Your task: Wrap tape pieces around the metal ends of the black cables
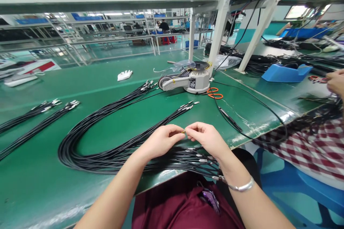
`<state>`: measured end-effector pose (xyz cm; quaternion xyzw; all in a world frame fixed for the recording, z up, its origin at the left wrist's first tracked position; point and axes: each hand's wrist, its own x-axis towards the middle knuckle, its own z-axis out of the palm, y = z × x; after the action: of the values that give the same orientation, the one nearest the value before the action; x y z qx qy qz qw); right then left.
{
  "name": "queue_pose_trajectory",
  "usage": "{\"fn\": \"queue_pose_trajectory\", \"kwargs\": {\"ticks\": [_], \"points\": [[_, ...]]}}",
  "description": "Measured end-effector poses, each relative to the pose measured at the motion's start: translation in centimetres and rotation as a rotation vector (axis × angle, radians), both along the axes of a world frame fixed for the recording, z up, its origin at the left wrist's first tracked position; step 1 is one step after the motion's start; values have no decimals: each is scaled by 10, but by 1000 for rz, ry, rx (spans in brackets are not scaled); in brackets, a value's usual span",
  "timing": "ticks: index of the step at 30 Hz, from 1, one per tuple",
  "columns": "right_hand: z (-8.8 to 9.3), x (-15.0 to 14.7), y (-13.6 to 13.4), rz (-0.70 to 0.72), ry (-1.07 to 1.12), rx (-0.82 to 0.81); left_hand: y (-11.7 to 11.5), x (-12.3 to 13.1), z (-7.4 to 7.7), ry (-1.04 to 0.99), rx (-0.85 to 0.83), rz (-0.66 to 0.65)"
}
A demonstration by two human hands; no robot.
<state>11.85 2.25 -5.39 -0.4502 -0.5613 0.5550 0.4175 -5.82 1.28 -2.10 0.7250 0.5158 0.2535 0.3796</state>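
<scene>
My left hand [163,140] and my right hand [206,136] meet over the cables, thumbs and fingers pinched together. Between their fingertips shows a small yellow strip [184,131], mostly hidden by the fingers. Under and beside my hands lies a bundle of black cables [91,162] with silvery connector ends, bent in a U on the green table. Several connector ends [202,160] stick out below my right hand, towards the table's front edge. Beyond my hands stands a grey-white automatic tape dispenser [197,79] with a round body.
Orange-handled scissors [215,93] and a black pen [230,118] lie right of the dispenser. More cable bundles [40,125] are at left, a white glove [125,75] behind. A blue tape holder [286,73] and a co-worker's hand [335,83] are at right. White posts [221,18] carry an overhead shelf.
</scene>
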Motion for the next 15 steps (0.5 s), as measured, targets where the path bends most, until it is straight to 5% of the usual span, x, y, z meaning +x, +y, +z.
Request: {"fn": "queue_pose_trajectory", "kwargs": {"ticks": [7, 11, 15], "points": [[0, 10, -2, 78, -145, 138, -3, 14, -5, 121, 162, 29], [-1, 10, -1, 55, -219, 141, -5, -10, 5, 96, 115, 107], [-8, 8, 1, 54, -200, 142, -12, -44, 7, 279, 213, 166]]}}
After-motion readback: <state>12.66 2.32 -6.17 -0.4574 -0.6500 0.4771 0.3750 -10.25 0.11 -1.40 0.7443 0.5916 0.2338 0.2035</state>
